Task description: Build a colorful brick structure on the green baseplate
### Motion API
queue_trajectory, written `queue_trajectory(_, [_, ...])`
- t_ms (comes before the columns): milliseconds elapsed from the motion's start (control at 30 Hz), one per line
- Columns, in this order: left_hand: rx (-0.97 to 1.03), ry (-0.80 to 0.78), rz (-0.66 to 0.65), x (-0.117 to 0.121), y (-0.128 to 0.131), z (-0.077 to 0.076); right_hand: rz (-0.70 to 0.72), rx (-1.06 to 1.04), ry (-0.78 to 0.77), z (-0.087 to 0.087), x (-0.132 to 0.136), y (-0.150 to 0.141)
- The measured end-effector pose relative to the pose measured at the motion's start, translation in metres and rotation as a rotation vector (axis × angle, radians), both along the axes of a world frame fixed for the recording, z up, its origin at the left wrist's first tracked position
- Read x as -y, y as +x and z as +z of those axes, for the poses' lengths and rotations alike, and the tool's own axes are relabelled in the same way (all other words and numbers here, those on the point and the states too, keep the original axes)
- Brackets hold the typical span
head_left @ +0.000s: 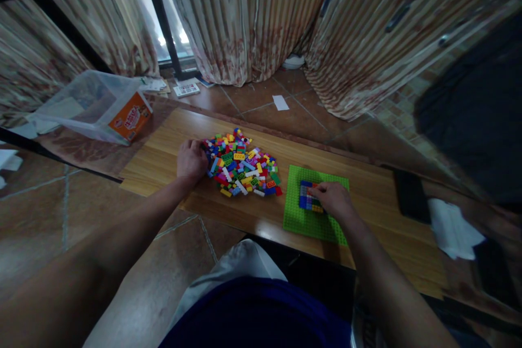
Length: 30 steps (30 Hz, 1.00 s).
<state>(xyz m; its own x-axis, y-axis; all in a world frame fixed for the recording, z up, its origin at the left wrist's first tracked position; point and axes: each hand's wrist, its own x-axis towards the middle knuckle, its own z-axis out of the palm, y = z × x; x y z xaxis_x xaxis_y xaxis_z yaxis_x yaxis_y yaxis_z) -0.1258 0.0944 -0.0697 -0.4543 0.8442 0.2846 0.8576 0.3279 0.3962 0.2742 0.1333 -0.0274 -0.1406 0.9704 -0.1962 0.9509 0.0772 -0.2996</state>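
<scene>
The person's left hand, fingers curled, is at the left edge of a heap of coloured bricks on the wooden bench; whether it grips one cannot be told. The right hand, fingertips bunched, is at a low brick build on the green baseplate, its grip also unclear

Striped curtains above brown tiled floor

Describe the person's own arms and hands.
The left hand and right hand are bare, without gloves; no watch or bracelet shows. The forearms are uncovered, with no sleeve in view. A dark blue top shows below.
</scene>
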Motion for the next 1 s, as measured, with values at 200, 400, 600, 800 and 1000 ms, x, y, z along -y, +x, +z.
queue_trajectory(200, [-0.015,0.015,-0.008,0.0,0.0,0.002,0.015,-0.019,0.048,0.003,0.006,0.0])
queue_trajectory(400, [-0.007,0.021,-0.013,0.0,-0.001,0.002,-0.185,-0.147,0.234,0.022,0.029,0.016])
queue_trajectory(600, [-0.001,0.03,-0.015,0.0,-0.001,0.001,-0.28,-0.307,0.243,0.014,0.068,0.026])
queue_trajectory(800, [-0.009,0.029,-0.003,0.001,-0.001,0.001,-0.212,-0.41,0.253,-0.005,0.096,0.001])
queue_trajectory(1000, [-0.007,0.019,-0.012,0.001,-0.001,0.001,0.016,-0.461,0.293,-0.007,0.094,-0.049])
